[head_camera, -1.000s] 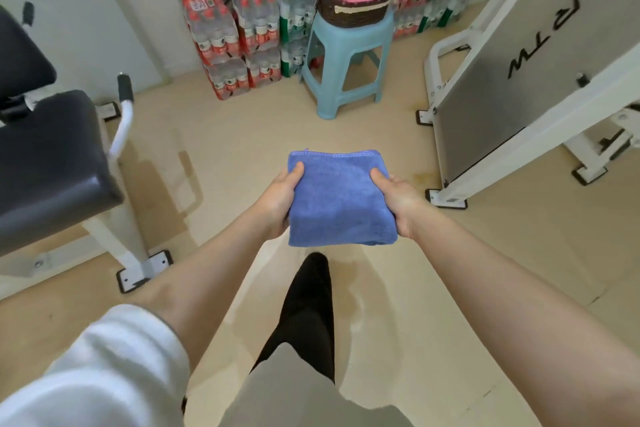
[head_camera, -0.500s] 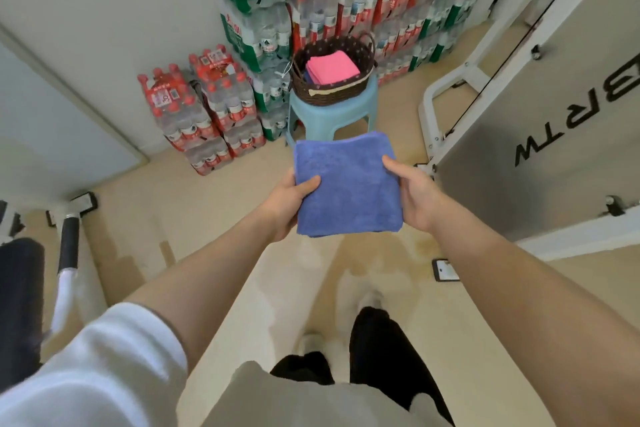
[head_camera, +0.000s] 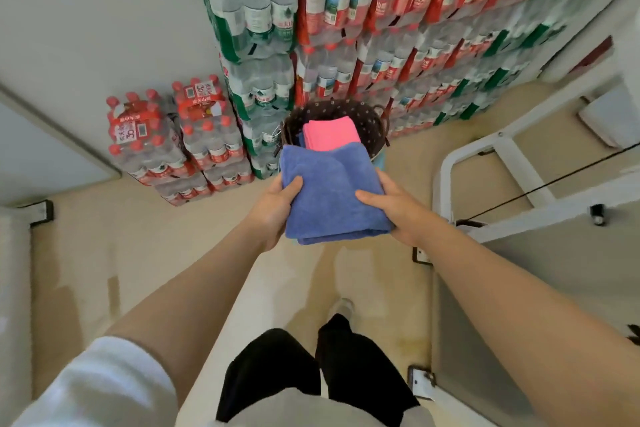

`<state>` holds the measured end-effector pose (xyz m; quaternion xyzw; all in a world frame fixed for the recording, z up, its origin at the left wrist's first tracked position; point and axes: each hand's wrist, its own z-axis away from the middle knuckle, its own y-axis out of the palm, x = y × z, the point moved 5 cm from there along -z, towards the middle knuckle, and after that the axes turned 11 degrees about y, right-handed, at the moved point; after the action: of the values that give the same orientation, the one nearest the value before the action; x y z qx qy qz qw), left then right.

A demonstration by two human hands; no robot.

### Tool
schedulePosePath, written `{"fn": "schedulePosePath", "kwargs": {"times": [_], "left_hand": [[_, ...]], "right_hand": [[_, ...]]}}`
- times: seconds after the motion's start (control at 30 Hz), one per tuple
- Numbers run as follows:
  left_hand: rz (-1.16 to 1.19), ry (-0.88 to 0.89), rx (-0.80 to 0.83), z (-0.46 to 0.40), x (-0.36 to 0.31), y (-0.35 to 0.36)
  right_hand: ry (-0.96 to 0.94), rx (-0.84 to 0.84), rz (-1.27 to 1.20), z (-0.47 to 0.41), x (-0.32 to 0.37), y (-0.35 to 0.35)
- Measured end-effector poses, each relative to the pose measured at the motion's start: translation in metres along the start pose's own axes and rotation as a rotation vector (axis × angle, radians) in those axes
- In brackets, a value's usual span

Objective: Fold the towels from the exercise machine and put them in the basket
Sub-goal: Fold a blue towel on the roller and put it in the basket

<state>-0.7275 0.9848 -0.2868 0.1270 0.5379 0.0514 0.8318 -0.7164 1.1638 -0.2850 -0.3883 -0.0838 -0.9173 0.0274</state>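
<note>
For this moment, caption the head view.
Both hands, left hand and right hand, hold a folded blue towel before the basket.

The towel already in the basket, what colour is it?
Pink. The towel lies folded in the dark basket; the head view shows it.

Left hand (head_camera: 277,206) and right hand (head_camera: 398,208) grip folded blue towel (head_camera: 329,198) by its sides, just before dark basket (head_camera: 367,121) holding pink towel (head_camera: 330,133).

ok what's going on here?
A person holds a folded blue towel by its sides, left hand and right hand each gripping an edge. It is just in front of the dark basket, which already holds a folded pink towel. The blue one is not yet in.
</note>
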Motion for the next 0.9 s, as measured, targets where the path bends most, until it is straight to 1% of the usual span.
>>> {"fn": "schedulePosePath", "kwargs": {"times": [0.1,0.17,0.3,0.4,0.5,0.57,0.63,0.73,0.8,0.87,0.9], "left_hand": [[-0.052,-0.020,-0.067,-0.058,0.003,0.001],[-0.096,-0.011,-0.077,-0.099,0.006,0.000],[-0.106,0.030,0.011,-0.181,0.023,-0.004],[-0.145,0.027,0.031,-0.238,0.043,-0.012],[-0.217,0.011,0.005,-0.282,0.067,-0.022],[-0.360,0.055,0.026,-0.303,0.079,-0.028],[-0.545,0.091,0.081,-0.318,0.089,-0.028],[-0.750,0.130,0.143,-0.336,0.108,-0.027],[-0.863,0.117,0.201,-0.342,0.116,-0.024],[-1.089,0.103,0.227,-0.341,0.120,-0.023],[-1.246,0.146,0.199,-0.339,0.120,-0.024]], "right_hand": [[-0.008,-0.062,0.056,-0.051,0.025,-0.023],[0.011,-0.118,0.085,-0.091,0.033,-0.040],[0.091,-0.201,0.076,-0.173,0.040,-0.072],[0.179,-0.332,0.036,-0.234,0.038,-0.094],[0.193,-0.429,0.161,-0.285,0.035,-0.109],[0.182,-0.460,0.246,-0.309,0.035,-0.112],[0.185,-0.493,0.319,-0.330,0.032,-0.118],[0.179,-0.545,0.420,-0.350,0.032,-0.127],[0.170,-0.588,0.508,-0.354,0.034,-0.128],[0.155,-0.694,0.659,-0.353,0.038,-0.125],[0.128,-0.785,0.792,-0.350,0.040,-0.123]]}}
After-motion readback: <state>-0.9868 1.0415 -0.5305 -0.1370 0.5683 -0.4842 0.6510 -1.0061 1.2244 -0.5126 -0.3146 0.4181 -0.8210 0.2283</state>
